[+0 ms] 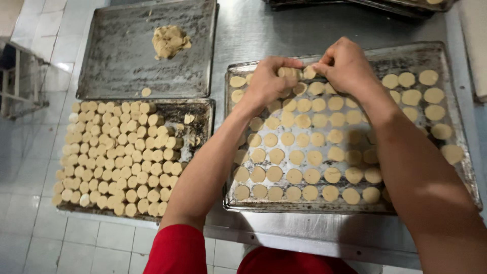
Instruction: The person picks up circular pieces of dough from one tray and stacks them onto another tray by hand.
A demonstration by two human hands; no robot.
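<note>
**Both hands at the far edge of the dough tray**

We see our left hand (268, 81) and right hand (344, 65) meeting at the far rim of a metal baking tray (456, 177), fingers pinched around pale dough rounds (294, 176) laid flat in rows. To the left, a second tray (200, 109) is packed tight with small dough pieces (119, 157) standing on end. Beyond it, a third tray (116, 56) carries a lump of dough scraps (170, 40). All three rest on a steel desk (284, 30).

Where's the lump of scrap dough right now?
In the head view, the dough lump lies upper left, on the far left tray, behind the tray of packed dough pieces.
</note>
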